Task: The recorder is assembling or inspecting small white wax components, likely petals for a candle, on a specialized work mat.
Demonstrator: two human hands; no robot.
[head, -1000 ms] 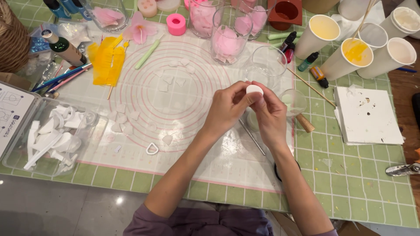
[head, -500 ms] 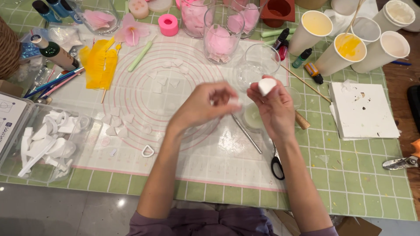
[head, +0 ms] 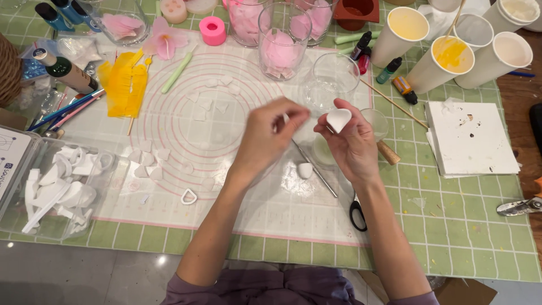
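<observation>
Head view: the hands have drawn apart. The right hand [head: 351, 141] now pinches the white petal [head: 339, 119] alone at its fingertips above the silicone mat [head: 226, 147]; the left hand [head: 271, 133] has let go, fingers curled, perhaps empty, so shaping seems finished.

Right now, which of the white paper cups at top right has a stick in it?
The white paper cup with bright yellow-orange residue; a thin wooden stick leans out of it. The others hold none.

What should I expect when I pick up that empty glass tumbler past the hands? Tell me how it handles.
The clear glass tumbler looks smooth-walled, so probably slippery. It stands upright and wide, so unlikely to tip. Being glass, likely fragile and fairly heavy for its size.
</observation>
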